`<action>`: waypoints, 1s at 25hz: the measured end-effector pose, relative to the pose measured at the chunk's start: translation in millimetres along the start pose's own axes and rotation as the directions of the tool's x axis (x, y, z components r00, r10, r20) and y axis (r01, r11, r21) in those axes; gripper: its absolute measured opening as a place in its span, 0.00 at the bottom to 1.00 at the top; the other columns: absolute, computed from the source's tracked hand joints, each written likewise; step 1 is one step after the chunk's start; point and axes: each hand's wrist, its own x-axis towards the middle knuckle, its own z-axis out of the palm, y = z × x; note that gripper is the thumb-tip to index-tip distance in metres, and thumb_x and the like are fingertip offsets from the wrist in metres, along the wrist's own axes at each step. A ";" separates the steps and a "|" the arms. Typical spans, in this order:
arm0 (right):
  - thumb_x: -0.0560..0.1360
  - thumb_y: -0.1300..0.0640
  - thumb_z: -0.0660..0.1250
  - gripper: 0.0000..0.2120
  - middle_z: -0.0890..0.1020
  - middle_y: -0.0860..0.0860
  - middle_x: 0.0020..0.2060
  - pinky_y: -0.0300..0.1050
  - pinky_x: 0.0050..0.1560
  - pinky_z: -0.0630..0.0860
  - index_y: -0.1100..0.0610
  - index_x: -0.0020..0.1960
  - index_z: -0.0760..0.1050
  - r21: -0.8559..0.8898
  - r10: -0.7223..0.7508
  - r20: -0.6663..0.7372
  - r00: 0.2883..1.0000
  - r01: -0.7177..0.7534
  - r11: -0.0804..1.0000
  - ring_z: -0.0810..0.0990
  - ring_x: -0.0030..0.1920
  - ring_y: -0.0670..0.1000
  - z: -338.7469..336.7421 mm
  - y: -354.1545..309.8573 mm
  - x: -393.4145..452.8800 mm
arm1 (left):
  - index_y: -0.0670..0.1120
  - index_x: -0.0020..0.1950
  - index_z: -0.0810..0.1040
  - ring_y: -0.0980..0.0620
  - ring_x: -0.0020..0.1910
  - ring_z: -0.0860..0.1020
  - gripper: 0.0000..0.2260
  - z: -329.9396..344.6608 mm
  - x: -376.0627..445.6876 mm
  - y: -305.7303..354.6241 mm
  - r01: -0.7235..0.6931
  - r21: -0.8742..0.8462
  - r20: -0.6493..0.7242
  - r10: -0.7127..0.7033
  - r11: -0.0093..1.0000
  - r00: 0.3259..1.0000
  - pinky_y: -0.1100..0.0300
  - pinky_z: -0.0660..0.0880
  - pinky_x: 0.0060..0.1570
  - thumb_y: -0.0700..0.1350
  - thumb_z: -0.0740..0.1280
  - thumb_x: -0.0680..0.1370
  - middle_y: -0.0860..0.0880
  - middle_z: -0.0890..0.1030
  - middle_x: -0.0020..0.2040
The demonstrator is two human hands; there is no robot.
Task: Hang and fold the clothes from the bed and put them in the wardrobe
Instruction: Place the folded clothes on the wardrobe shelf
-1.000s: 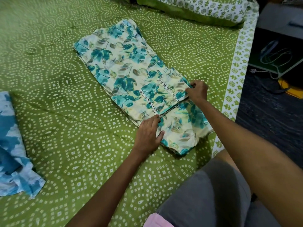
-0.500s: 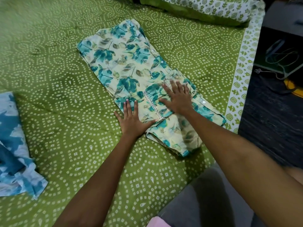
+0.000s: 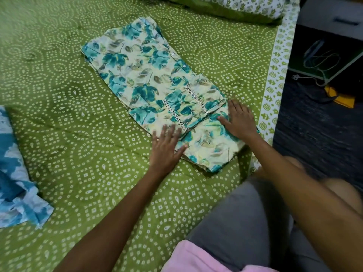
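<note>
A bed (image 3: 78,134) under a green, white-dotted bedspread fills the view, a dark floor (image 3: 314,138) and dark cabinet (image 3: 330,20) to its right.

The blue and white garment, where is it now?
In the head view, the blue and white garment lies at the left edge on the green bedspread, apart from both hands.

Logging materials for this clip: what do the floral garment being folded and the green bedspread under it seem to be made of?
Floral garment: looks like thin, matte woven fabric, perhaps cotton; it lies flat with crisp fold edges and has white lace strips. Green bedspread: appears to be soft matte printed cloth, likely cotton, given its shallow creases and dotted pattern. The left hand and right hand rest flat on the garment.
</note>
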 end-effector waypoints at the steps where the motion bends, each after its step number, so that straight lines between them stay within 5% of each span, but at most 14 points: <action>1: 0.77 0.38 0.56 0.32 0.65 0.57 0.71 0.55 0.68 0.60 0.59 0.72 0.62 0.008 0.038 -0.052 0.998 -0.037 0.999 0.63 0.70 0.57 -5.8 7.4 -9.0 | 0.50 0.76 0.53 0.48 0.76 0.46 0.39 4.4 -9.5 5.9 -0.196 -0.018 -0.001 0.196 0.980 0.981 0.42 0.41 0.73 0.72 0.36 0.73 0.48 0.54 0.77; 3: 0.74 0.39 0.64 0.24 0.75 0.58 0.56 0.52 0.54 0.70 0.59 0.57 0.72 0.096 0.208 -0.078 0.975 -0.200 0.975 0.73 0.56 0.58 -22.5 27.6 -23.1 | 0.49 0.74 0.61 0.48 0.76 0.54 0.40 8.7 -19.2 11.0 -0.429 0.042 0.026 0.429 0.902 0.903 0.42 0.45 0.73 0.74 0.45 0.72 0.49 0.61 0.75; 5: 0.69 0.41 0.71 0.21 0.75 0.55 0.42 0.47 0.41 0.69 0.59 0.44 0.72 0.235 0.341 0.137 0.930 -0.365 0.901 0.74 0.43 0.55 -41.2 43.5 -29.8 | 0.47 0.70 0.70 0.45 0.72 0.65 0.37 11.3 -19.0 12.8 -0.413 0.100 -0.025 0.417 0.905 0.908 0.39 0.50 0.72 0.72 0.54 0.71 0.48 0.70 0.70; 7: 0.66 0.46 0.76 0.21 0.70 0.54 0.33 0.45 0.33 0.61 0.59 0.36 0.68 0.288 0.283 0.323 0.903 -0.379 0.879 0.69 0.35 0.52 -51.5 51.7 -30.6 | 0.45 0.60 0.78 0.43 0.62 0.76 0.26 8.9 -18.4 23.7 -0.393 0.143 -0.124 0.410 0.908 0.903 0.37 0.59 0.67 0.61 0.57 0.73 0.46 0.80 0.59; 9: 0.66 0.54 0.77 0.18 0.72 0.55 0.34 0.45 0.35 0.64 0.65 0.37 0.72 0.421 0.212 0.401 0.891 -0.385 0.821 0.71 0.36 0.53 -56.2 54.0 -24.3 | 0.44 0.51 0.82 0.45 0.54 0.80 0.17 8.5 -17.0 30.5 -0.425 0.160 -0.229 0.453 0.891 0.862 0.38 0.67 0.63 0.52 0.58 0.73 0.47 0.83 0.50; 11: 0.68 0.61 0.74 0.14 0.77 0.57 0.40 0.50 0.40 0.75 0.69 0.45 0.74 0.604 0.172 0.462 0.870 -0.450 0.658 0.76 0.42 0.55 -71.2 44.5 -12.5 | 0.42 0.49 0.82 0.48 0.47 0.81 0.13 3.6 -17.3 33.8 -0.366 -0.046 -0.356 0.327 0.929 0.875 0.48 0.75 0.58 0.45 0.60 0.73 0.46 0.84 0.46; 13: 0.71 0.65 0.69 0.06 0.78 0.56 0.42 0.41 0.38 0.79 0.66 0.43 0.73 0.715 0.130 0.503 0.854 -0.496 0.493 0.77 0.40 0.52 -91.5 22.7 7.3 | 0.38 0.49 0.81 0.53 0.40 0.78 0.09 -7.8 -18.9 36.5 -0.190 -0.459 -0.387 -0.003 0.868 0.922 0.69 0.75 0.48 0.36 0.63 0.74 0.44 0.82 0.42; 15: 0.74 0.66 0.64 0.04 0.75 0.54 0.40 0.35 0.31 0.77 0.62 0.42 0.71 0.822 0.068 0.498 0.864 -0.496 0.281 0.77 0.35 0.48 -107.2 -13.4 35.0 | 0.38 0.51 0.79 0.59 0.36 0.78 0.07 -22.4 -14.5 40.9 0.042 -0.837 -0.196 -0.370 0.546 0.908 0.72 0.73 0.38 0.33 0.63 0.76 0.47 0.81 0.40; 18: 0.79 0.63 0.59 0.04 0.76 0.56 0.45 0.39 0.40 0.80 0.63 0.47 0.71 0.888 0.010 0.449 0.894 -0.445 -0.114 0.80 0.45 0.52 -102.8 -61.5 74.7 | 0.41 0.58 0.77 0.52 0.44 0.82 0.13 -30.3 12.8 27.3 0.304 -0.945 0.306 -0.651 -0.120 0.695 0.55 0.80 0.41 0.47 0.60 0.81 0.46 0.83 0.47; 19: 0.79 0.64 0.58 0.05 0.77 0.57 0.47 0.41 0.44 0.79 0.64 0.48 0.72 0.910 0.067 0.412 0.909 -0.406 -0.085 0.79 0.50 0.54 -91.4 -69.6 82.6 | 0.41 0.62 0.75 0.51 0.41 0.82 0.18 -33.3 21.6 15.6 0.319 -0.915 0.399 -0.665 -0.247 0.631 0.55 0.80 0.40 0.53 0.59 0.81 0.45 0.84 0.45; 21: 0.77 0.66 0.60 0.08 0.77 0.57 0.52 0.40 0.46 0.74 0.66 0.54 0.74 0.885 0.266 0.234 0.935 -0.318 0.340 0.77 0.55 0.54 -66.8 -67.5 88.7 | 0.40 0.70 0.68 0.54 0.30 0.79 0.29 -41.9 28.5 1.8 0.344 -0.858 0.514 -0.607 -0.383 0.606 0.61 0.77 0.30 0.61 0.54 0.79 0.46 0.83 0.34; 22: 0.75 0.65 0.63 0.12 0.78 0.57 0.56 0.40 0.48 0.73 0.65 0.59 0.74 0.793 0.289 0.134 0.948 -0.277 0.542 0.76 0.57 0.54 -56.9 -60.1 89.2 | 0.39 0.72 0.65 0.49 0.36 0.82 0.33 -46.8 26.9 3.7 0.358 -0.864 0.503 -0.602 -0.354 0.620 0.58 0.79 0.36 0.63 0.53 0.78 0.41 0.84 0.40; 23: 0.74 0.64 0.66 0.17 0.77 0.57 0.59 0.42 0.52 0.72 0.64 0.62 0.72 0.731 0.270 0.114 0.956 -0.265 0.629 0.75 0.59 0.53 -48.9 -50.7 90.2 | 0.39 0.72 0.64 0.40 0.52 0.80 0.35 -49.6 24.4 9.2 0.396 -0.887 0.452 -0.627 -0.239 0.635 0.50 0.78 0.50 0.66 0.54 0.77 0.35 0.80 0.54; 25: 0.72 0.57 0.72 0.26 0.74 0.56 0.63 0.46 0.56 0.73 0.62 0.66 0.69 0.714 0.204 0.175 0.963 -0.267 0.647 0.74 0.61 0.54 -37.2 -34.5 91.1 | 0.41 0.73 0.62 0.37 0.67 0.68 0.44 -45.2 15.1 27.1 0.532 -0.821 0.298 -0.640 0.208 0.709 0.43 0.67 0.64 0.71 0.60 0.69 0.36 0.67 0.70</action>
